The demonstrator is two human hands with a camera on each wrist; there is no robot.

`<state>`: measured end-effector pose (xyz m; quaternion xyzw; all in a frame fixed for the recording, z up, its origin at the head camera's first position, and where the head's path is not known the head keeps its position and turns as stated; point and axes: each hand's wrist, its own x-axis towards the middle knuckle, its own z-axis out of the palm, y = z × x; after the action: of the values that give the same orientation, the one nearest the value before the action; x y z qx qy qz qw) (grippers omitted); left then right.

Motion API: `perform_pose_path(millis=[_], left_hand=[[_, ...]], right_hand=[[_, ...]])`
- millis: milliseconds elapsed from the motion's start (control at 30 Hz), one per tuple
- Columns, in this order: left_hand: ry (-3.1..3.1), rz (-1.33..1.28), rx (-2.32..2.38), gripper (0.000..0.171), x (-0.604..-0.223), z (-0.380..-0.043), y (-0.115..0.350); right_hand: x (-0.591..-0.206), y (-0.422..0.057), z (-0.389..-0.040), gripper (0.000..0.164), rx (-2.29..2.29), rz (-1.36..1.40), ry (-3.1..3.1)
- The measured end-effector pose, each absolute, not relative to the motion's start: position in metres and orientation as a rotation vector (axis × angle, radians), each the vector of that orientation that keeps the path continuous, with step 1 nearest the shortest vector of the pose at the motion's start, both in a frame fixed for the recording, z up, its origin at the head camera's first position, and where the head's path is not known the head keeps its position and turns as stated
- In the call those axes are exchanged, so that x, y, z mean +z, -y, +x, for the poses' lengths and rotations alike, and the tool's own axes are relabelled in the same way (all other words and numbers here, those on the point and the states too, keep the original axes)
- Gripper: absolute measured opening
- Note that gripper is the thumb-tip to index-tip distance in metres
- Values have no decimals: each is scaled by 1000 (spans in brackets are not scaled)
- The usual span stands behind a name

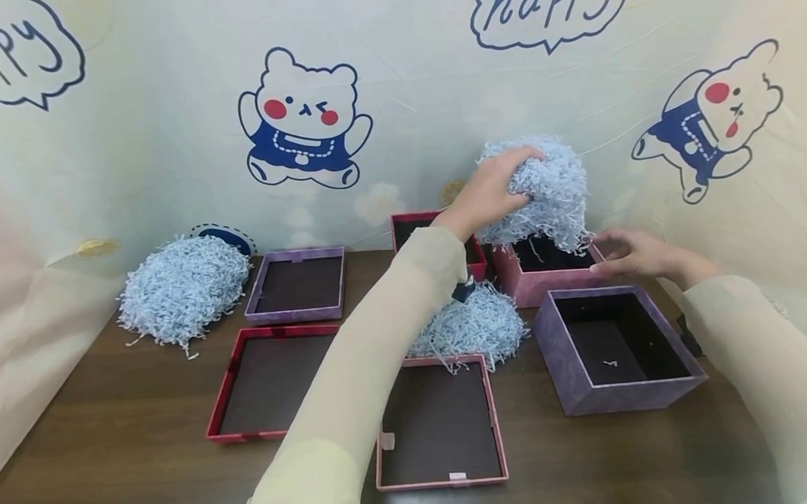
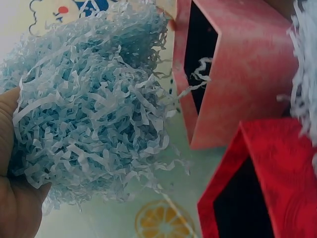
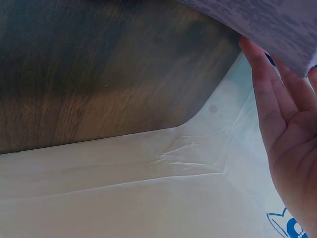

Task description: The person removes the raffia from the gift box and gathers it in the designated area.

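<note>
My left hand (image 1: 492,190) grips a large clump of light blue shredded paper (image 1: 554,191). Hand and clump are over the pink box (image 1: 542,284), and loose strands hang by the box's dark inside. In the left wrist view, thumb and palm press against the near side of the clump, the other fingers hidden behind it. On the box's right side, my right hand (image 1: 639,255) holds the corner, thumb towards the front and fingers further back. The right wrist view shows that hand (image 3: 292,119) partly behind a purple box (image 3: 277,25).
A purple box (image 1: 592,394) with a scrap inside stands in front of the pink one. A red box (image 1: 402,225) is behind my left arm. Paper piles (image 1: 182,290) (image 1: 476,324) lie left and centre. Purple (image 1: 297,316), red (image 1: 222,398) and pink (image 1: 498,430) lids lie around.
</note>
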<state>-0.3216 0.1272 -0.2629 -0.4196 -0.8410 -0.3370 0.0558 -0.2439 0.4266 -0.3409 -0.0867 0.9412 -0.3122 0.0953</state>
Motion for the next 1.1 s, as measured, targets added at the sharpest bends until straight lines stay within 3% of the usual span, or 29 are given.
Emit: perform_pose_path(millis=[233, 1100], left_hand=[[2524, -1223, -1032, 57, -256, -327, -104], [2409, -1092, -997, 53, -221, -314, -4]], right_hand=[[-341, -426, -245, 66, -940, -228, -2762], [-342, -426, -242, 69, -883, -193, -2749]])
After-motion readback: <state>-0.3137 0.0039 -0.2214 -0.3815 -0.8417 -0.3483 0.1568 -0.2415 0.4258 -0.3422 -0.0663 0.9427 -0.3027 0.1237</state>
